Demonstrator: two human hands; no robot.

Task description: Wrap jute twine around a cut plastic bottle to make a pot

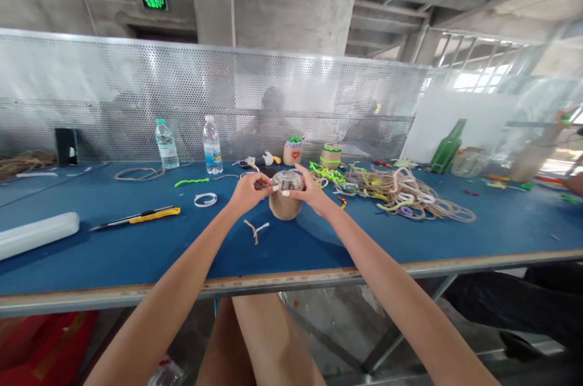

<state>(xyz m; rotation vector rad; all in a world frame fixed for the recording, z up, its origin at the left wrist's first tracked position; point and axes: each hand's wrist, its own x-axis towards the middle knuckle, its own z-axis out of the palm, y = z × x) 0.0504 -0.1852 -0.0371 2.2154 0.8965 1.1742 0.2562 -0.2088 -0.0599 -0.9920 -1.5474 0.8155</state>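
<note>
A glass jar [285,207] with twine-coloured wrapping round its body stands on the blue table, its bare glass neck upward. My right hand [310,190] is curved round the jar's right side and rim, gripping it. At the jar's upper left, my left hand [251,192] has thumb and fingertips pinched together near the rim; whatever lies between them is too small to make out. Short scraps of brown and white cord [256,230] lie in front of the jar. Left of my left hand is a white coiled strip [205,199].
A yellow utility knife [155,215] with its blade out lies at left. Two water bottles [212,146] stand behind. Decorated jars [331,156], a heap of twine [405,192] and a green bottle [449,148] are toward the right. The table's front edge [282,280] runs below my forearms.
</note>
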